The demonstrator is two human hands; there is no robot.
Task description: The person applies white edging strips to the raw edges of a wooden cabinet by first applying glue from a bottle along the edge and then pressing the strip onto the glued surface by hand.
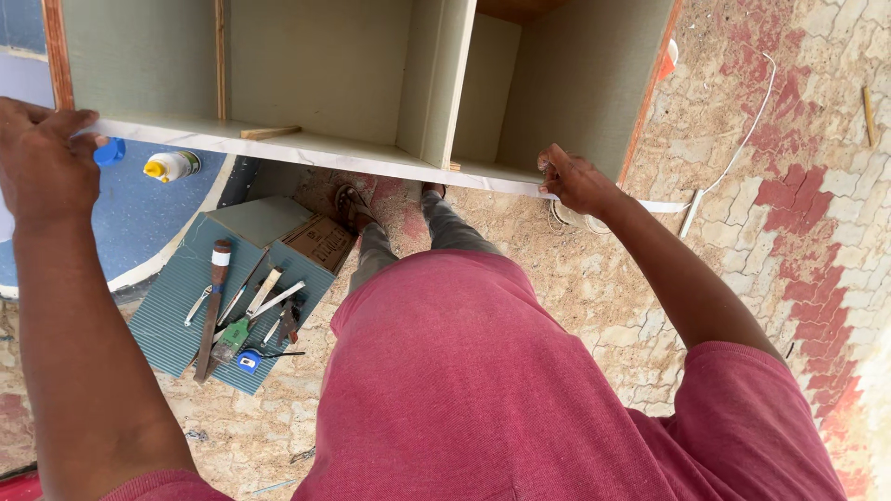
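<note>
The head camera looks straight down past a red shirt to a paved floor of pale and red interlocking stones [817, 213]. Both arms reach forward and spread wide.

The left hand [42, 162] is raised at the left edge of the view, wrist bent, fingers curled down over the near front edge of a pale grey-green wooden cabinet [325, 65] with open compartments. Its fingertips press on the thin white edge-banding strip [306, 148] that runs along that front edge; the hand is closed over the strip and the panel edge together.

The right hand [571, 181] is stretched out to the right, knuckles up, closed in a pinch on the same white strip near the cabinet's right corner. Past this hand the loose end of the strip trails off rightward above the paving. The strip thus lies taut between the two grips, along the cabinet's edge.

Below the cabinet, near the left arm, a teal ribbed board [172, 315] lies on the ground carrying hand tools, among them a wooden-handled chisel [212, 306]. A white glue bottle with a yellow cap [172, 166] lies beyond it.
</note>
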